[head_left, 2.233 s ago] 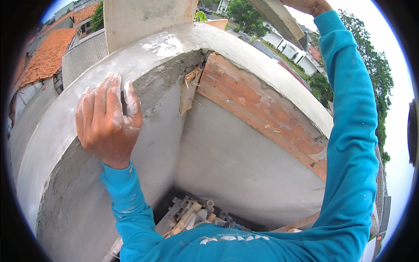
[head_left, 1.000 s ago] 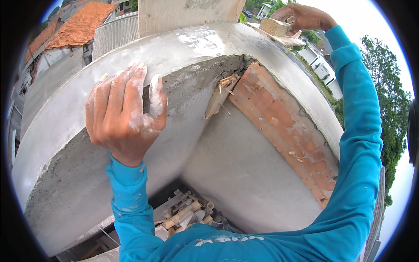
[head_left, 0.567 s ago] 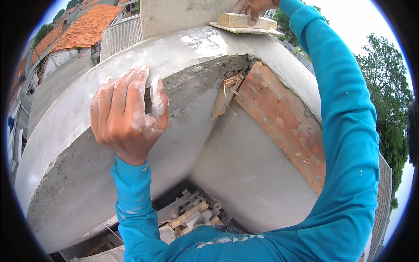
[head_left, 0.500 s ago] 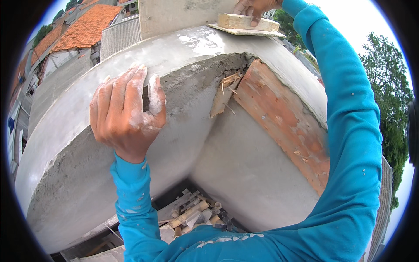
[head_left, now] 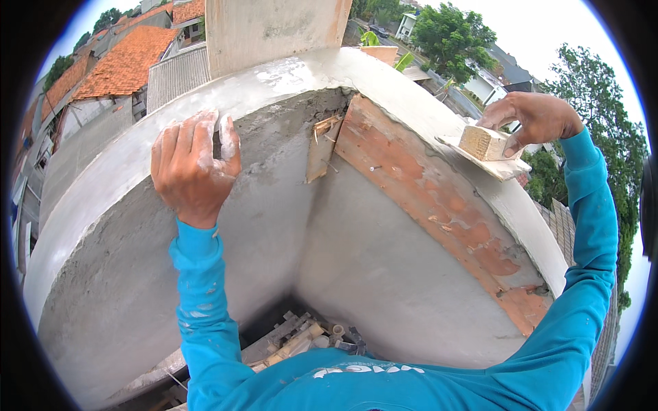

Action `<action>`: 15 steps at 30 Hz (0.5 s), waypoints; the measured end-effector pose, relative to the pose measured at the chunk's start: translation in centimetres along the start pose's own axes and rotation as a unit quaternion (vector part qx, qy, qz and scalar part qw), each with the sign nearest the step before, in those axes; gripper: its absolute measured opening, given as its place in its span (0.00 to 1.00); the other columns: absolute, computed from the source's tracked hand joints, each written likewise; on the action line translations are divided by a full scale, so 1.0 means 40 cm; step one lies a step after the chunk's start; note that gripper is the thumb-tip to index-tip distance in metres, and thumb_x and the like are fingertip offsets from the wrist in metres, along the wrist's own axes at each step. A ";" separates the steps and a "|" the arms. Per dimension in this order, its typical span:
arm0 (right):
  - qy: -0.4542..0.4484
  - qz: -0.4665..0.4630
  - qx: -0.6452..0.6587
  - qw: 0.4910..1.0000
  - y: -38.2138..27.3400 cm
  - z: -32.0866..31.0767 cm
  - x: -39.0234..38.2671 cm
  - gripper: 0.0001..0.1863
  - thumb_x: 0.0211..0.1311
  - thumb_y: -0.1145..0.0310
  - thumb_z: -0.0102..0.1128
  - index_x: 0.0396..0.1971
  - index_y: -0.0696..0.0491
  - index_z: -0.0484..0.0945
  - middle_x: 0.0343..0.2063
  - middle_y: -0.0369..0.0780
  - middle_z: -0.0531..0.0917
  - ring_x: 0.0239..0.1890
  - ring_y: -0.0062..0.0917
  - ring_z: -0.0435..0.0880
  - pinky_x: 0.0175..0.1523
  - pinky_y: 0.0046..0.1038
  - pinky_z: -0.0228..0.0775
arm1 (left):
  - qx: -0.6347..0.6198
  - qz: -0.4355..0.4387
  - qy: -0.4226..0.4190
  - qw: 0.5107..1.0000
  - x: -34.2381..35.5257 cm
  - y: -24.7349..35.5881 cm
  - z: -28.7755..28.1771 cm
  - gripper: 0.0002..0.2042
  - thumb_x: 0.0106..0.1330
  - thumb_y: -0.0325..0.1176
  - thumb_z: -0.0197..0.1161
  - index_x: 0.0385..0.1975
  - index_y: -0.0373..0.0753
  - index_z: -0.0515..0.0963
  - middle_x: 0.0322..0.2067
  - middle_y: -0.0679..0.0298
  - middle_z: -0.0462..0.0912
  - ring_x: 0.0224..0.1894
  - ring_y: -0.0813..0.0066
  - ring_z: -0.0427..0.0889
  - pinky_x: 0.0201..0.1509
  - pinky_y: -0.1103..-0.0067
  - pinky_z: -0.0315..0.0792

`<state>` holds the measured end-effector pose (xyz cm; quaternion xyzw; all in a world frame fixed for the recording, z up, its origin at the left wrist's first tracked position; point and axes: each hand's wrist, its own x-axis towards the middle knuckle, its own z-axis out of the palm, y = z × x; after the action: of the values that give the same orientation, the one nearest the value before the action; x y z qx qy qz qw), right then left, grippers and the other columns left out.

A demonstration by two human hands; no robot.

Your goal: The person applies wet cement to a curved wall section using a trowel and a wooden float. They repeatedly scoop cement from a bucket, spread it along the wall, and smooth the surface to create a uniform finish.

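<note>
My left hand (head_left: 194, 168), dusted with white, grips the top edge of the curved grey plastered wall (head_left: 96, 202), fingers laid over the rim. Up on the right, my right hand (head_left: 517, 120) holds the wooden block handle of a flat float (head_left: 484, 142), whose plate lies on or just over the wall's top band. Below that band runs a reddish board (head_left: 432, 219) with bits of nail and mortar on it. A short splintered wood piece (head_left: 319, 151) sits in the upper corner between the two inner wall faces.
An upright grey slab (head_left: 274, 31) stands behind the wall top. Scrap timber and pipe pieces (head_left: 301, 339) lie in the dark gap below me. Beyond the wall are tiled roofs (head_left: 120, 65), a street and trees (head_left: 452, 38).
My right hand with the float has moved from the far top of the curve down along the band to the right. My left hand stays on the edge; the view has shifted slightly.
</note>
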<state>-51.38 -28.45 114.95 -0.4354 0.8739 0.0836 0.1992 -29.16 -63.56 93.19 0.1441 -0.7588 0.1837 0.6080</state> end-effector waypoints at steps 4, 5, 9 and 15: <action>0.122 0.020 0.038 0.992 0.001 -0.049 0.047 0.36 0.45 0.72 0.73 0.60 0.54 0.75 0.54 0.46 0.81 0.55 0.36 0.80 0.64 0.37 0.69 | -0.003 -0.010 -0.010 1.000 0.000 -0.001 -0.003 0.05 0.57 0.33 0.68 0.32 0.44 0.83 0.34 0.72 0.85 0.37 0.71 0.82 0.41 0.77 0.73; 0.147 0.006 0.012 0.989 0.006 -0.066 0.090 0.35 0.46 0.72 0.72 0.61 0.52 0.74 0.54 0.45 0.81 0.56 0.36 0.79 0.65 0.38 0.67 | -0.005 -0.011 -0.011 1.000 0.003 0.000 -0.005 0.05 0.57 0.33 0.68 0.32 0.44 0.83 0.34 0.72 0.85 0.37 0.71 0.82 0.41 0.77 0.73; 0.173 -0.062 -0.006 0.983 0.034 -0.143 0.330 0.33 0.50 0.77 0.65 0.61 0.50 0.74 0.53 0.44 0.82 0.57 0.36 0.78 0.67 0.39 0.63 | -0.008 -0.017 0.004 1.000 -0.001 0.011 0.010 0.08 0.56 0.37 0.68 0.31 0.41 0.84 0.31 0.68 0.84 0.36 0.67 0.81 0.48 0.73 0.75; 0.107 -0.071 0.015 0.992 -0.010 -0.226 0.660 0.38 0.49 0.78 0.66 0.65 0.50 0.70 0.59 0.48 0.77 0.61 0.39 0.74 0.71 0.40 0.60 | -0.004 -0.016 0.003 1.000 0.000 0.000 0.002 0.08 0.55 0.36 0.68 0.32 0.42 0.84 0.34 0.67 0.85 0.37 0.68 0.82 0.52 0.71 0.75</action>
<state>-67.83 -50.79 112.04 -0.5000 0.8581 0.0095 0.1163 -29.22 -63.57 93.18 0.1534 -0.7551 0.1715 0.6139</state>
